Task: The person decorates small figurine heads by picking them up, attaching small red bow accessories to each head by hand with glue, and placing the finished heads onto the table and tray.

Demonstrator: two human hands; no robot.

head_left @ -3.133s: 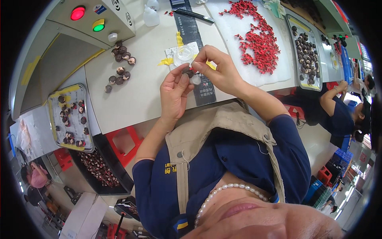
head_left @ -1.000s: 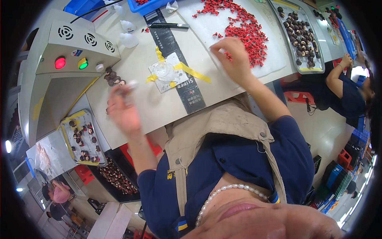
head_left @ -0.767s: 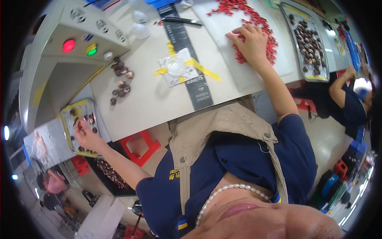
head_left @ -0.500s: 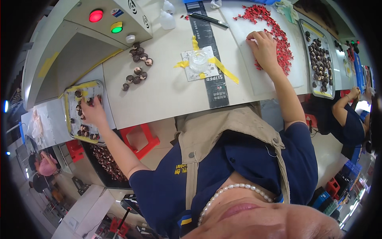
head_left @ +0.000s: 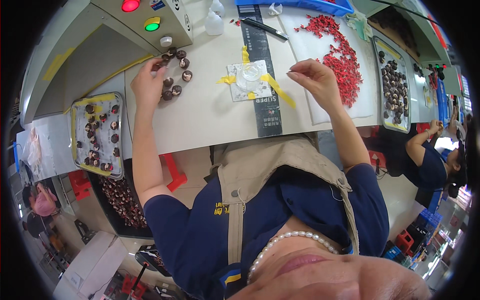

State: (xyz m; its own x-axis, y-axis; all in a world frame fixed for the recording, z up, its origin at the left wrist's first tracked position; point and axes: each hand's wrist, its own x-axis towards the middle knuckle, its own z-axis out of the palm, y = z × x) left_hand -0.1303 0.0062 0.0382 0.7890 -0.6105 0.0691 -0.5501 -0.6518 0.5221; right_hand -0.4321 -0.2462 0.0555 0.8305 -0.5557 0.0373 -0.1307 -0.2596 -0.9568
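Observation:
My left hand [head_left: 146, 82] reaches to the back left of the bench, its fingertips closed on a dark round part [head_left: 159, 65] at the edge of a loose cluster of dark round parts [head_left: 176, 75]. My right hand [head_left: 316, 80] hovers above the white sheet with thumb and forefinger pinched together; whatever is between them is too small to see. Between the hands, a clear round dish [head_left: 248, 79] sits on a white square held down with yellow tape. A pile of small red pieces [head_left: 342, 55] lies just right of my right hand.
A metal tray [head_left: 75, 131] of dark parts stands at the left, another tray [head_left: 378, 57] at the right. A control box [head_left: 170, 22] with red and green lights, white bottles [head_left: 215, 10] and a black pen [head_left: 265, 27] are at the back. A co-worker [head_left: 430, 160] sits at the right.
My left hand has moved from the left tray up to the cluster of dark parts. My right hand has lifted off the red pile and come left toward the dish.

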